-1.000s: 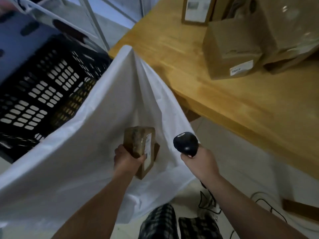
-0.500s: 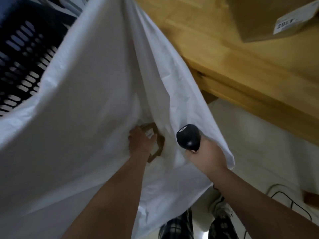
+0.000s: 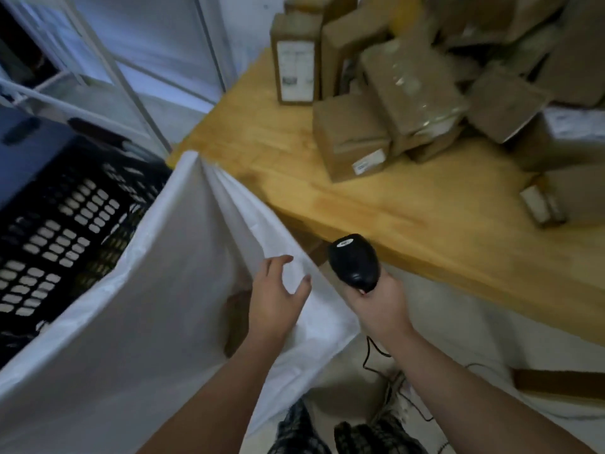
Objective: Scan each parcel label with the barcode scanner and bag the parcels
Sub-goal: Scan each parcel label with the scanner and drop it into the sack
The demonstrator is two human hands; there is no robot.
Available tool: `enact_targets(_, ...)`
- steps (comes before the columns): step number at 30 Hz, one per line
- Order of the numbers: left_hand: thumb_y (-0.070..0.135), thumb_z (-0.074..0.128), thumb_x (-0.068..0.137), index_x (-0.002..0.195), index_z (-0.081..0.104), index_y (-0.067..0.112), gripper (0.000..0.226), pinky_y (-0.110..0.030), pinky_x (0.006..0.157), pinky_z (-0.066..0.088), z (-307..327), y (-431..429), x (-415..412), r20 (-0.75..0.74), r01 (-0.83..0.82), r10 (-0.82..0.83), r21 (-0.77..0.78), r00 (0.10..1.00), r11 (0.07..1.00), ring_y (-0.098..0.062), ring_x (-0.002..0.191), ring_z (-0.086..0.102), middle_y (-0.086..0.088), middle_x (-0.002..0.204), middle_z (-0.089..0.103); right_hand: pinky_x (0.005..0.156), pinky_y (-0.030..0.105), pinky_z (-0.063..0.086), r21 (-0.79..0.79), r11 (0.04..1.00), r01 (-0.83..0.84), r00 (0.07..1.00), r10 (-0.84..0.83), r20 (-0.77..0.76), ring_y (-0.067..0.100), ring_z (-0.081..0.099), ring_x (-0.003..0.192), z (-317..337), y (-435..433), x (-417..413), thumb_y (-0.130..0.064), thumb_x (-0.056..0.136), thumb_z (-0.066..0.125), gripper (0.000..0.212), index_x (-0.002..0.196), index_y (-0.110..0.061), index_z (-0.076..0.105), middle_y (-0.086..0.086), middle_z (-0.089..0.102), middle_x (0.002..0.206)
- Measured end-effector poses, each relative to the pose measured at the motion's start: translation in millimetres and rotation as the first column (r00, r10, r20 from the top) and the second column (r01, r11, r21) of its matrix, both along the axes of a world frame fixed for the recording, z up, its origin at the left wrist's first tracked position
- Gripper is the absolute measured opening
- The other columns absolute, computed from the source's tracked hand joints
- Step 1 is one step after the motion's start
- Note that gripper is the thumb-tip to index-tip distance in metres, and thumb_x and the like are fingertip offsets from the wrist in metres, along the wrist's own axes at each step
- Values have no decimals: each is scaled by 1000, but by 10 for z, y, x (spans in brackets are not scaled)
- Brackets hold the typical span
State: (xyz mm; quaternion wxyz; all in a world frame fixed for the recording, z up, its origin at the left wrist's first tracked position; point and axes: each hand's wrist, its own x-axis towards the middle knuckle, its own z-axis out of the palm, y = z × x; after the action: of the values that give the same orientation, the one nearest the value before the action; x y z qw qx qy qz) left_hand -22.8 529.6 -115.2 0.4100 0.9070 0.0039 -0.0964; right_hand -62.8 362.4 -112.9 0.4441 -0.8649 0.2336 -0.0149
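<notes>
Let go with the left hand [image 3: 278,299], now spread and empty over the fold of the white bag [image 3: 147,322] at lower centre, having clutched a brown parcel [image 3: 234,322] a second ago; clamped with the right hand [image 3: 379,309] round the barcode scanner [image 3: 353,262] just right of centre, as before. Dropped the parcel into the bag, to judge by the brown patch just left of the wrist, partly hidden by the forearm. Counts, probably, as one more parcel scanned and bagged; leaves the heap of parcels [image 3: 353,142] on the wooden table [image 3: 409,224] in the upper right for the next reach.
</notes>
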Motion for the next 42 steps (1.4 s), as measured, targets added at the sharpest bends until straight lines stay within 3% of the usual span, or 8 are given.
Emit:
enact_targets(13, 36, 65, 87, 137, 44, 20, 57, -25, 96, 39, 1053, -2220, 320, 136, 455, -449, -16, 883, 890, -15, 122, 45, 2, 133, 42, 46, 26, 30, 35, 903, 428, 894, -428, 131, 15, 42, 46, 963, -2157, -391, -12, 81, 71, 39, 54, -14, 43, -1, 42, 46)
enact_targets(20, 45, 70, 82, 145, 32, 19, 79, -32, 107, 32, 1142, -3661, 363, 28, 631, -635, 81, 772, 772, -25, 133, 33, -6, 144, 30, 57, 44, 50, 112, 839, 532, 829, -544, 133, 35, 59, 63, 1103, -3231, -543, -14, 83, 67, 23, 67, 0, 57, 13, 52, 60)
enact_targets(27, 65, 71, 71, 148, -20, 40, 122, -54, 116, 1, 834, -4606, 558, -214, 713, -754, 555, 621, 429, -38, 145, -17, -17, 155, -29, 66, 49, 56, 172, 831, 530, 839, -543, 40, 37, 65, 72, 957, -3791, -653, -19, 84, 68, 14, 82, -7, 63, 12, 58, 66)
enact_targets(30, 59, 73, 72, 146, -20, 47, 119, -56, 114, 15, 763, -4767, 648, -280, 740, -765, 575, 580, 350, -42, 145, -2, -20, 158, -14, 59, 45, 55, 238, 822, 517, 843, -537, 23, 30, 61, 62, 900, -3943, -658, -19, 86, 68, 21, 90, 1, 62, 13, 57, 66)
enact_targets(34, 49, 74, 76, 150, 10, 48, 97, -41, 96, 50, 774, -4615, 731, -376, 738, -679, 22, 631, 674, -29, 125, 45, -9, 145, 33, 57, 28, 52, 379, 780, 499, 823, -563, 74, 22, 62, 69, 851, -4033, -679, -17, 87, 68, 10, 93, -10, 64, 8, 60, 71)
enact_targets(37, 44, 57, 92, 140, 45, 20, 55, -42, 88, 54, 855, -4373, 643, -651, 212, -575, -551, 496, 807, -27, 107, 62, -12, 129, 59, 73, 36, 59, 501, 737, 453, 811, -575, 112, 22, 67, 85, 789, -4023, -691, -18, 86, 72, 14, 95, -25, 65, 10, 68, 89)
enact_targets(39, 47, 48, 96, 126, 56, 12, 47, -45, 90, 52, 826, -4204, 579, -748, 82, -526, -543, 405, 836, -30, 105, 65, -14, 116, 68, 84, 46, 58, 568, 719, 400, 841, -535, 84, 28, 67, 92, 749, -3964, -662, -17, 85, 73, 12, 95, -21, 69, 16, 68, 95)
enact_targets(42, 45, 42, 100, 130, 53, 17, 42, -41, 96, 47, 745, -4126, 524, -646, 231, -457, -407, 612, 884, -23, 106, 61, -7, 118, 65, 89, 55, 54, 630, 693, 351, 874, -483, 44, 31, 67, 99, 698, -3832, -555, -15, 85, 73, 13, 98, -17, 72, 15, 70, 99)
